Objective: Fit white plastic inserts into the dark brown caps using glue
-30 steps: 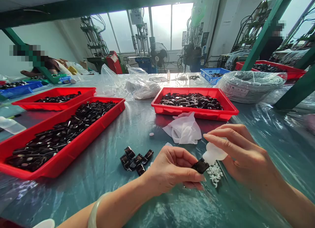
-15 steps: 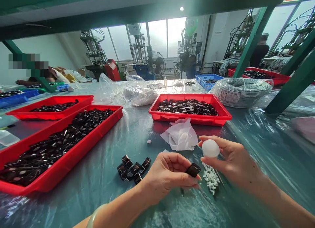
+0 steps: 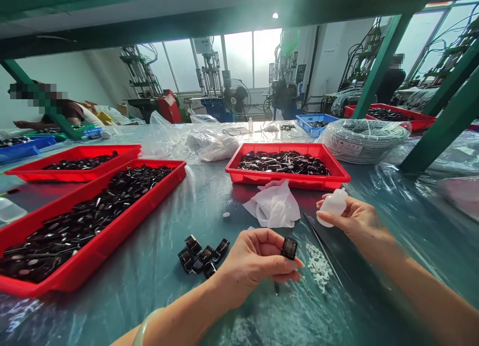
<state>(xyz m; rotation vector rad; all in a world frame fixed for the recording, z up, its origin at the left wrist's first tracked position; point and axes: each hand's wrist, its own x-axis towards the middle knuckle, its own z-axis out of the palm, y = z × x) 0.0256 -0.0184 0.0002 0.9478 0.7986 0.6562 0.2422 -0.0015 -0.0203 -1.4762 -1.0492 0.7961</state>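
Observation:
Between the thumb and fingers of my left hand (image 3: 254,261) is a small black plastic part (image 3: 289,248), raised above the table. My right hand (image 3: 359,219) grips a small white squeeze bottle (image 3: 333,207), its narrow tip pointing up and to the right. Under and between the hands lies a heap of tiny white pieces (image 3: 319,267). Beside that heap rest metal tweezers (image 3: 325,249). Several loose black parts (image 3: 204,256) sit in a cluster left of my left hand. A crumpled white cloth (image 3: 275,206) lies beyond it.
Red trays (image 3: 123,224) full of black parts stand at left, and another red tray (image 3: 288,179) is ahead. A wrapped cable coil (image 3: 364,141) lies at back right by a green post (image 3: 430,131). Clear plastic bags (image 3: 213,141) lie behind. A person (image 3: 62,109) is at far left.
My right hand has moved right and away with the bottle, now seen from its side, uncovering the tweezers. My left hand has turned the black part more upright.

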